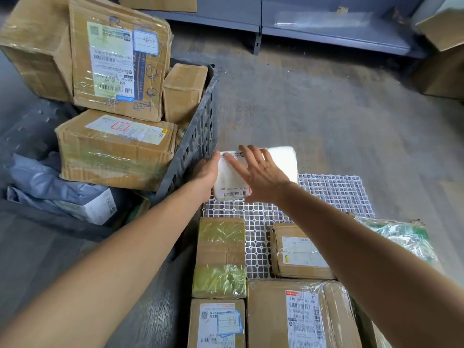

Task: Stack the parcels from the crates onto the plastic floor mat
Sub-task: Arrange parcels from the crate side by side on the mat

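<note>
Left hand (206,173) grips edge of white rectangular parcel (282,163); spread right hand (261,173) rests on top, above white plastic grid mat (334,194)

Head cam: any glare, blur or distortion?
Head view: white parcel overexposed at its far end; tape glare on the box on the mat; wide-angle bends the crate wall; right hand slightly blurred; far shelf soft.
</note>
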Demonstrator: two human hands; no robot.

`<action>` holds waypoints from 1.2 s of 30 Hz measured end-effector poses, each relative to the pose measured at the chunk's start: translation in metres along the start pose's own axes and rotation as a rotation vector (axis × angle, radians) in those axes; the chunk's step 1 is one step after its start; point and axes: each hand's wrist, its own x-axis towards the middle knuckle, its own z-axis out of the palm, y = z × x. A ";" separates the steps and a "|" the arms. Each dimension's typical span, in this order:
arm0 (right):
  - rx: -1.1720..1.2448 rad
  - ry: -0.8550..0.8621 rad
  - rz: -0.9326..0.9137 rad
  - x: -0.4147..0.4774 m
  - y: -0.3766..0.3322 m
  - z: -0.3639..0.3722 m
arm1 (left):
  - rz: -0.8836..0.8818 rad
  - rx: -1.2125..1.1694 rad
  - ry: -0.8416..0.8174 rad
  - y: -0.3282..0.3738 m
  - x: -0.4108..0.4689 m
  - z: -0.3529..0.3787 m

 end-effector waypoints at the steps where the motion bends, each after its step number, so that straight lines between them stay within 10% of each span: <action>1: 0.023 0.018 0.017 -0.006 -0.001 0.005 | 0.010 -0.008 -0.018 -0.002 0.001 0.002; 9: 0.118 0.306 -0.077 -0.046 0.002 0.036 | -0.339 -0.177 -0.301 -0.014 0.007 0.002; 14: 0.317 0.534 -0.164 -0.054 0.022 0.045 | -0.229 -0.168 -0.210 -0.023 0.009 0.020; 16: 0.524 0.527 0.069 -0.058 0.035 0.047 | -0.197 -0.170 -0.170 -0.024 0.011 0.029; 21: 1.498 0.017 1.077 -0.077 0.060 0.058 | -0.166 -0.179 -0.151 -0.020 0.015 0.043; 25: 1.945 -0.146 1.091 -0.085 0.062 0.080 | -0.123 -0.175 -0.141 -0.017 0.022 0.042; 36: 1.866 -0.286 0.850 -0.083 0.043 0.088 | -0.006 -0.059 -0.094 -0.031 0.040 0.015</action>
